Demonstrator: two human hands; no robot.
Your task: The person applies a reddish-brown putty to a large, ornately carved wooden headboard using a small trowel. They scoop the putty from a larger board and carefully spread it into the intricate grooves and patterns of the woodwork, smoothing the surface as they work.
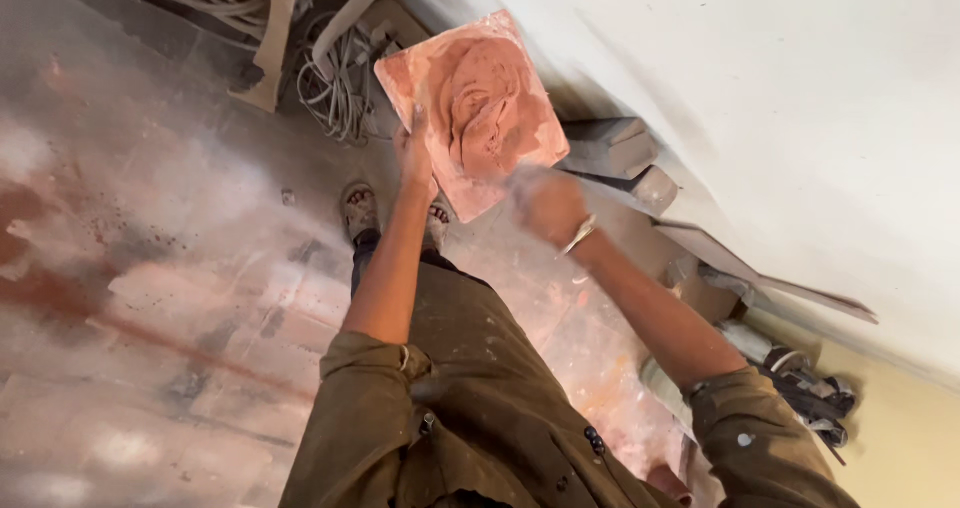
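Gripping the square board (pixel 470 108) of pink plaster, left hand (pixel 413 158); right hand (pixel 548 206) blurred, grip unclear.

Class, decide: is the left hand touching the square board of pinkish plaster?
Touching. The head view shows the left hand gripping the plaster board at its lower edge, fingers overlapping the surface.

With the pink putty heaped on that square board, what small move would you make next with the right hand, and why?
Probably bring the right hand back to the board to scoop putty. The left hand holds the board up by its lower edge; the putty sits heaped mid-board, and the blurred right hand is beside its lower corner. What it holds cannot be made out.
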